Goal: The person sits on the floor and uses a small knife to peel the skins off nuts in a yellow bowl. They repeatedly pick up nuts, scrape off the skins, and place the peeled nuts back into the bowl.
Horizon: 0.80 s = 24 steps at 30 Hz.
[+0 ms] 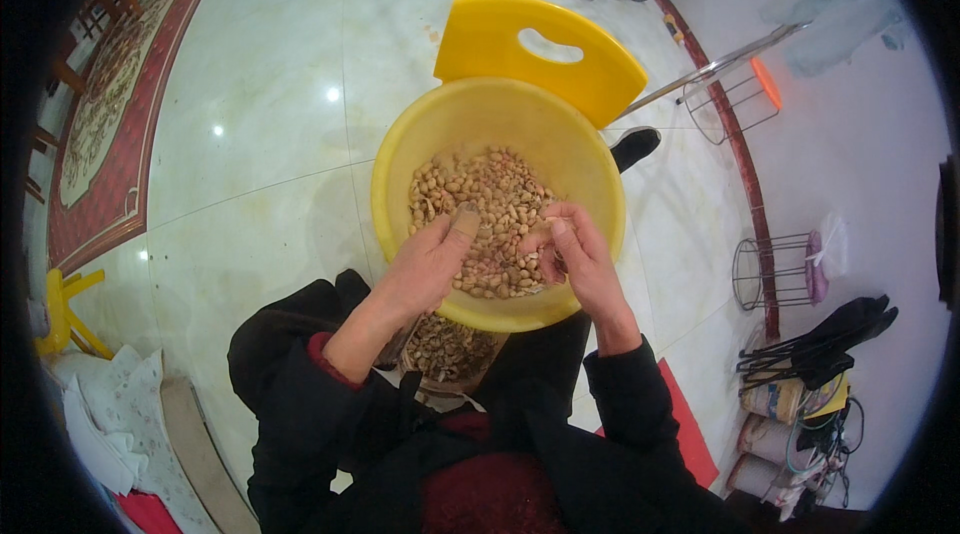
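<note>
A yellow plastic basin (pixel 495 95) in front of me holds many peanuts (pixel 487 181), most of them in their shells, with some pinkish kernels among them. My left hand (pixel 431 256) is over the basin's near left part. Its thumb wears a tan wrapping and points forward; its other fingers are mostly hidden under the hand. On the right side, my right hand (pixel 577 249) has its fingers curled and its thumb against the index finger, with a small pale peanut piece at the tips. Below the basin, between my legs, a container holds dark, broken shells (pixel 450 350).
A yellow chair back (pixel 592 76) with a handle slot rises behind the basin. A black shoe (pixel 635 148) shows at its right. Wire-framed stools (pixel 776 271) and folded black items (pixel 832 339) line the right wall. A yellow stool (pixel 60 309) and a red-bordered rug (pixel 112 106) are at left.
</note>
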{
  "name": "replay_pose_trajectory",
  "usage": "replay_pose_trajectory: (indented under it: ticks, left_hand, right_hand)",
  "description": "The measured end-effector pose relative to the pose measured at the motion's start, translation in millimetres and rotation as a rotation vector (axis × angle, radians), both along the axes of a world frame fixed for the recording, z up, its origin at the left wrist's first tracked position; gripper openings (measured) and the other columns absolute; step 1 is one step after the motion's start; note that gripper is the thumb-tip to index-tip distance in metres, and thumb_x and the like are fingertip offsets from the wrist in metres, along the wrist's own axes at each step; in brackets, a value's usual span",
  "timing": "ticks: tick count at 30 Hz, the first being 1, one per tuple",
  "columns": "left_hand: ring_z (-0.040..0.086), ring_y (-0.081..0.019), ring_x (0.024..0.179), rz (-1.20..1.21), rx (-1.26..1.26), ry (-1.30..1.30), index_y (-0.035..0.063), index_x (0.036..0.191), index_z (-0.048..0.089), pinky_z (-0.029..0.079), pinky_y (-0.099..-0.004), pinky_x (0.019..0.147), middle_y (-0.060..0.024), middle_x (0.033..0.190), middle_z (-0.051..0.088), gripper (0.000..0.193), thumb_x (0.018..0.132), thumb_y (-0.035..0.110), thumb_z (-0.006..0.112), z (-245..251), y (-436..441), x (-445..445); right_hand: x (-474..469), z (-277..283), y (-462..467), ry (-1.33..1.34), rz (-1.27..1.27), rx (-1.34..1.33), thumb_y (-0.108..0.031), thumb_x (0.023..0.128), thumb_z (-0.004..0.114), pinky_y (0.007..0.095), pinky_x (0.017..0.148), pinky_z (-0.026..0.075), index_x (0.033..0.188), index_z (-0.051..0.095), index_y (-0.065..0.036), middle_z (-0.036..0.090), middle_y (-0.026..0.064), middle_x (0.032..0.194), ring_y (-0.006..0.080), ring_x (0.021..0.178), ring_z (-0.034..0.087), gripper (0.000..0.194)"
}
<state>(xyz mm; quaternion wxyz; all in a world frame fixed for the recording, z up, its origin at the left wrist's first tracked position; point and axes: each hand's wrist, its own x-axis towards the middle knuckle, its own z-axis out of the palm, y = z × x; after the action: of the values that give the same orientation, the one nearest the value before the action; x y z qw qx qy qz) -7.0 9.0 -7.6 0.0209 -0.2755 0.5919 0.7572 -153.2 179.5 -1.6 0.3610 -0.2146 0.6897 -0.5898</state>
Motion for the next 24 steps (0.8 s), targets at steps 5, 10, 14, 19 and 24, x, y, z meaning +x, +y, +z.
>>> replay_pose_trajectory:
  ticks: [5,10,14,19,24]
  left_hand:
    - [0.043,-0.0096,0.048,-0.001,-0.001,0.009,0.0018,0.093,0.053,0.035,-0.0263,0.041,-0.0008,0.065,0.047,0.054,0.099,0.055,0.043,-1,0,3]
    - [0.043,-0.0091,0.051,0.01,-0.015,-0.002,0.0022,0.092,0.052,0.036,-0.0267,0.042,-0.0001,0.066,0.047,0.054,0.099,0.055,0.044,2,0,3]
    - [0.04,-0.0082,0.048,0.066,0.017,-0.017,0.0042,0.095,0.051,0.034,-0.0255,0.04,0.0015,0.065,0.043,0.047,0.1,0.05,0.044,9,-3,2]
    - [0.034,-0.0056,0.042,0.092,0.075,0.028,0.007,0.097,0.046,0.03,-0.0222,0.036,0.0036,0.062,0.036,0.037,0.103,0.043,0.042,15,-8,5]
    - [0.035,-0.0056,0.042,0.142,0.094,0.079,0.0073,0.095,0.047,0.03,-0.0223,0.036,0.0032,0.062,0.037,0.04,0.102,0.047,0.043,15,-9,8]
  right_hand:
    - [6,6,0,0.08,-0.057,0.009,-0.032,0.104,0.046,0.0187,0.045,0.028,0.11,0.053,-0.008,0.051,-0.002,0.063,0.0041,0.048,0.042,0.026]
    - [5,5,0,-0.021,-0.11,-0.016,-0.031,0.103,0.048,0.0194,0.044,0.026,0.104,0.053,-0.008,0.048,-0.0023,0.061,0.0037,0.049,0.04,0.024]
    - [6,6,9,-0.16,0.004,-0.06,-0.029,0.101,0.05,0.0201,0.044,0.025,0.097,0.054,-0.009,0.049,-0.0008,0.062,0.0049,0.049,0.039,0.022]
    - [33,17,24,-0.221,0.467,0.092,-0.025,0.1,0.052,0.0237,0.065,0.043,0.095,0.061,-0.006,0.057,0.0012,0.082,0.0099,0.075,0.055,0.022]
    - [39,18,16,0.11,0.624,0.121,-0.02,0.1,0.052,0.0308,0.087,0.046,0.1,0.065,-0.001,0.065,0.006,0.096,0.0167,0.097,0.059,0.023]
